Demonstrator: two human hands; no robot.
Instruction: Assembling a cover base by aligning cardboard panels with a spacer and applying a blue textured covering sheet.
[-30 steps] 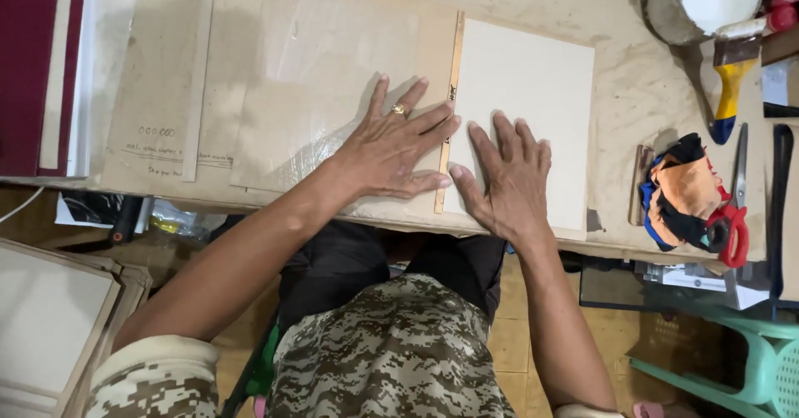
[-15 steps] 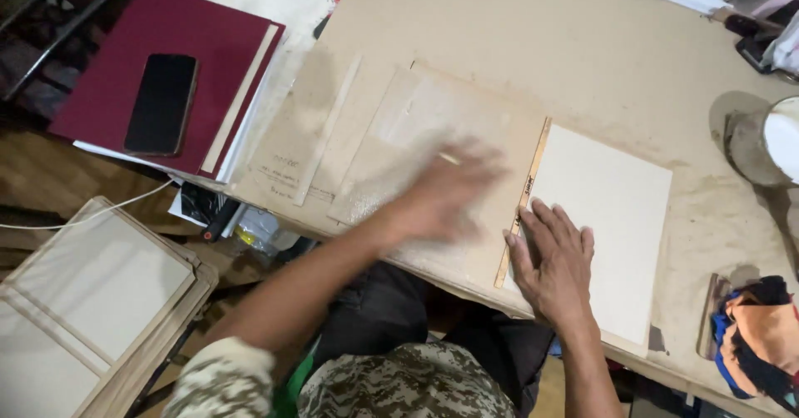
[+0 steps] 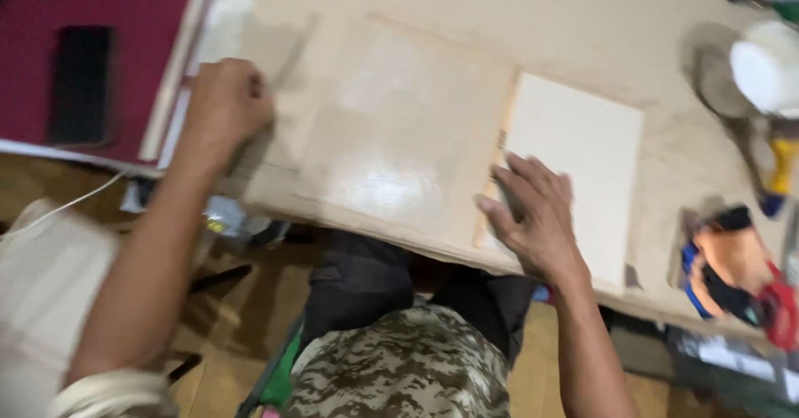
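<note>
Fingers of the left hand [image 3: 225, 106] are curled into a loose fist at the left edge of the brown cardboard sheet [image 3: 391, 135], left of centre in the frame; whether they pinch the edge or only press on it cannot be told through the blur. Half a second ago this hand lay flat near the middle of the sheet, so it has slid well to the left. The right hand [image 3: 533, 214] has hardly moved: its fingers are spread and flat, holding nothing, pressing where the cardboard meets the white board [image 3: 583, 160], at lower centre-right.

The view has swung too, so the dark red book [image 3: 50, 18] with a black phone [image 3: 79, 85] on it now fills the upper left corner.

Both sheets lie on a pale, dusty worktop [image 3: 499, 10]. At the right edge stand a white round container [image 3: 766, 64] and a yellow-handled tool [image 3: 778, 168], with a bundle of orange, blue and red cloth [image 3: 732, 272] below them. Under the worktop's near edge show camouflage trousers [image 3: 399, 368], a tiled floor and a white cable [image 3: 58, 210] at left.
</note>
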